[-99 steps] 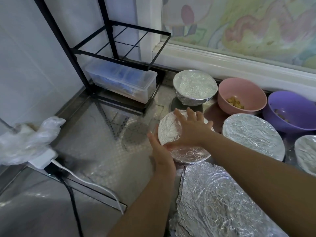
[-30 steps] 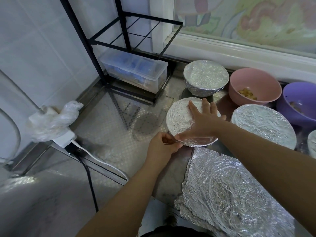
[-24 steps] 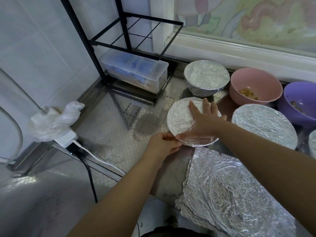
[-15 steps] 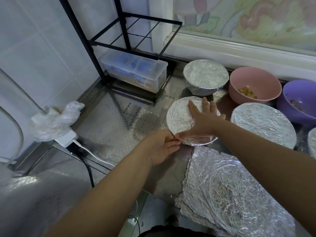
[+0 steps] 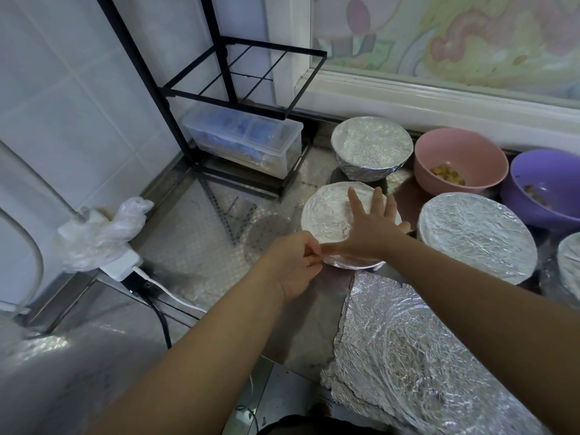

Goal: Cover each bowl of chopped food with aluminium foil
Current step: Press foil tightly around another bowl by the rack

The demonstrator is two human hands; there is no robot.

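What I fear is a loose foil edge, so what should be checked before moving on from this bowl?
1. Right hand presses flat on the foil-topped middle bowl, steadying it: ok.
2. Left hand pinches its foil at the near rim; seal there: cannot tell, the hands hide it.
3. Foil over the visible left rim lies smooth: ok.
4. Pink bowl covered: not ok, food shows.
5. Purple bowl covered: not ok.
6. Spare foil: the large crumpled foil nearest the person may be a loose sheet or a cover: cannot tell.
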